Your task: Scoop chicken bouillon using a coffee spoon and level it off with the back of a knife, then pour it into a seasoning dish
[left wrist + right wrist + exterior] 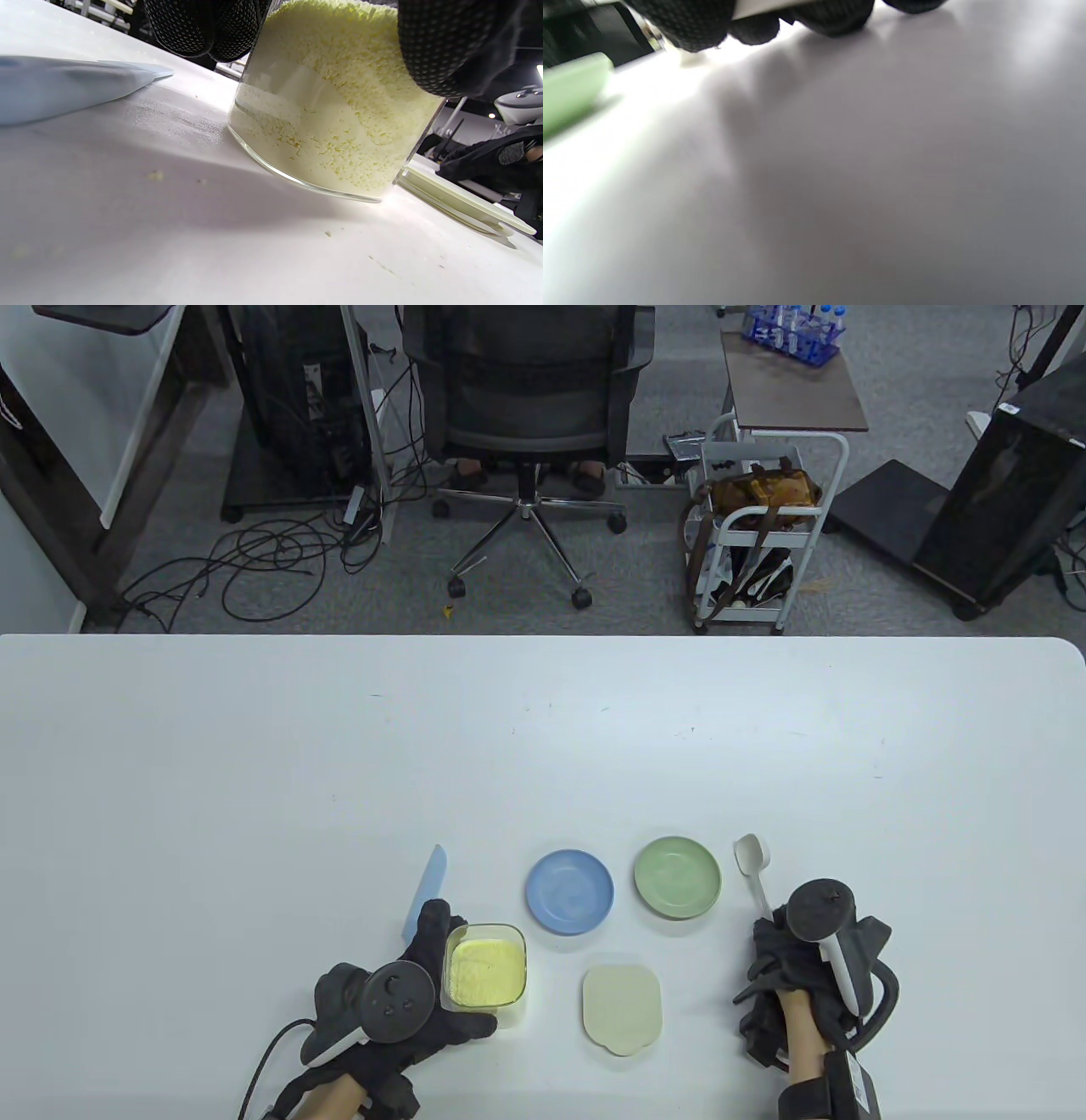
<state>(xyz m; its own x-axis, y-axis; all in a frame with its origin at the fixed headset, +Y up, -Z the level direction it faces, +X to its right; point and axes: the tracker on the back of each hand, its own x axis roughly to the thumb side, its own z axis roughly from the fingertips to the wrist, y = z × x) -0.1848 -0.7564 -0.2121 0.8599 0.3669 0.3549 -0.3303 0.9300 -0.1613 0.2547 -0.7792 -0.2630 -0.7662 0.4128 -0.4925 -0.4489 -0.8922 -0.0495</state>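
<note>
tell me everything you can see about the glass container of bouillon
The glass container is clear, squarish with rounded corners, and has no lid on. It stands upright on the white table, nearly full of pale yellow granules. The left hand grips it, with fingers on its far side and the thumb on its near side.

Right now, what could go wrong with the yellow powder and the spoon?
The glass container of chicken bouillon is open and filled close to the rim, so a nudge from the left hand gripping it might spill some. A few grains already lie on the table. The right hand holds only the handle end of the white coffee spoon, so the spoon may wobble when lifted.
</note>
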